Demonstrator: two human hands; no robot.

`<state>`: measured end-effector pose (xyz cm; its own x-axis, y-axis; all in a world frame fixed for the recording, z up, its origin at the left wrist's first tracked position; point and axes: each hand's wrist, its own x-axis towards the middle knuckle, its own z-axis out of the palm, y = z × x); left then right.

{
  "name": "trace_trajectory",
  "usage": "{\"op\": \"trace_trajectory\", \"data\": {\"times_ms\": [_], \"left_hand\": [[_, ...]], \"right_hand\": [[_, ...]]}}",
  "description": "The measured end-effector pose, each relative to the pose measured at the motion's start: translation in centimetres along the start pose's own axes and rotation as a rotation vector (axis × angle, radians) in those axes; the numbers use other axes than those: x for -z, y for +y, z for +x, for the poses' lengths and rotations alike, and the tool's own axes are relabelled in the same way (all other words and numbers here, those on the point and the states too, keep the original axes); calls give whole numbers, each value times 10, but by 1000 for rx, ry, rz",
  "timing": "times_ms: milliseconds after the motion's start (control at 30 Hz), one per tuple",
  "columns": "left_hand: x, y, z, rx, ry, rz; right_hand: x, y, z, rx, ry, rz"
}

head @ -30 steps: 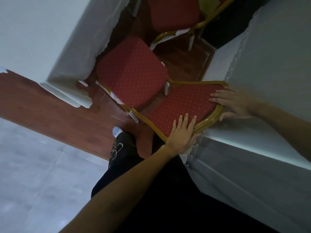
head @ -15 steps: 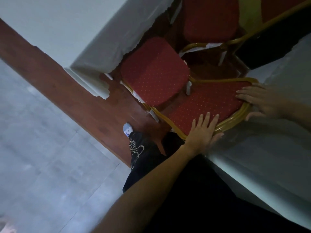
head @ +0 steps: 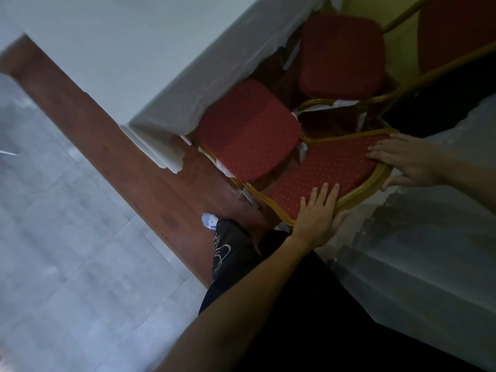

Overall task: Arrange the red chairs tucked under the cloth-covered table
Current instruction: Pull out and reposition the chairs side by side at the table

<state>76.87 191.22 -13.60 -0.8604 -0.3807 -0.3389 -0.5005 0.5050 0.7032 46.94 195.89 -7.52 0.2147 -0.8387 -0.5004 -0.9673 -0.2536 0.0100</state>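
A red chair with a gold frame stands in front of me; its dotted seat (head: 249, 130) points toward the white-clothed table (head: 171, 65) at the upper left. Both hands grip the top of its backrest (head: 330, 170). My left hand (head: 318, 213) clasps the near end of the gold rim, fingers over the red padding and thumb behind. My right hand (head: 405, 162) holds the far end the same way. A second red chair (head: 341, 55) sits beyond it, beside the same table's cloth edge.
Another white-clothed table (head: 434, 237) flanks the chair on the right, close to my right arm. A brown wooden floor strip (head: 120, 157) runs under the chairs; grey tiles (head: 67, 251) lie to the left. My dark trouser leg and white shoe (head: 210, 220) stand behind the chair.
The view has swung so the chairs and tables sit further right and higher in frame. Both hands keep the same grip on the backrest; the chair looks slightly closer to the left table.
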Motion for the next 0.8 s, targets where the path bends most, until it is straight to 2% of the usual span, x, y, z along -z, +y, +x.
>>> {"op": "trace_trajectory", "data": {"times_ms": [500,800], "left_hand": [[38,-6,12,56,-80,-55],[53,-24,19,1,-139,-27]], "right_hand": [[7,14,28,20,174,104],[7,12,31,14,235,156]]}}
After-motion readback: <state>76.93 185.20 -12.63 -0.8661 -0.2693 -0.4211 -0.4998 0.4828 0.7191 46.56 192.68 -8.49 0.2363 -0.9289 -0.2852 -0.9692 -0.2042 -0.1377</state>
